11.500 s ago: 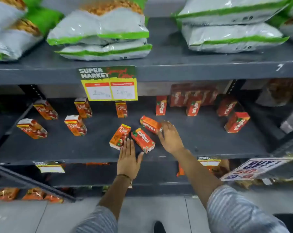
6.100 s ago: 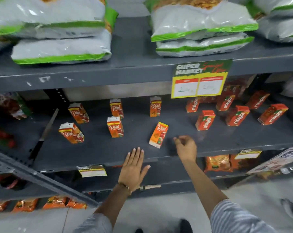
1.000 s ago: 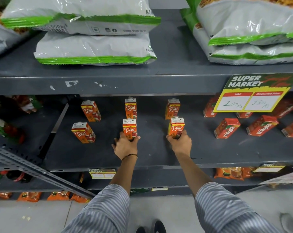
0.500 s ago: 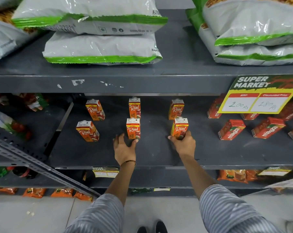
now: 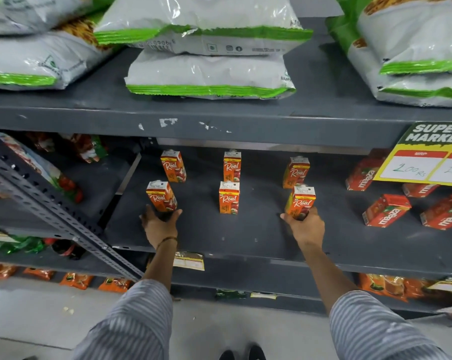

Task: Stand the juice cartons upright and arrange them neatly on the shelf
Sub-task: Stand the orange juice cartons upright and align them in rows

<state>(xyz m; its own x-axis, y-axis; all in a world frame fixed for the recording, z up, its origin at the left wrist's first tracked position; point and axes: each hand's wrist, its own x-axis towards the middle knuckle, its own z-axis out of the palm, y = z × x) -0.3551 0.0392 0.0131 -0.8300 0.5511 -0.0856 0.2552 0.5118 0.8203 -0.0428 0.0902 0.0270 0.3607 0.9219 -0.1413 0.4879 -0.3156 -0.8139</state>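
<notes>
Several orange Real juice cartons stand upright in two rows of three on the grey shelf (image 5: 248, 232). In the back row are a left carton (image 5: 173, 166), a middle carton (image 5: 232, 166) and a right carton (image 5: 296, 172). My left hand (image 5: 160, 226) cups the base of the front-left carton (image 5: 160, 195), thumb on its right side and fingers on its left. The front-middle carton (image 5: 229, 197) stands free. My right hand (image 5: 306, 226) grips the bottom of the front-right carton (image 5: 300, 201), which leans slightly.
Red Maaza cartons (image 5: 387, 210) stand on the same shelf to the right, behind a yellow price sign (image 5: 425, 162). White and green bags (image 5: 209, 71) fill the shelf above. A slanted perforated metal brace (image 5: 51, 211) crosses the left side. Orange packets (image 5: 77, 279) lie below.
My left hand let go of the front-middle carton and moved left to the front-left carton. My right hand stays on the front-right carton.
</notes>
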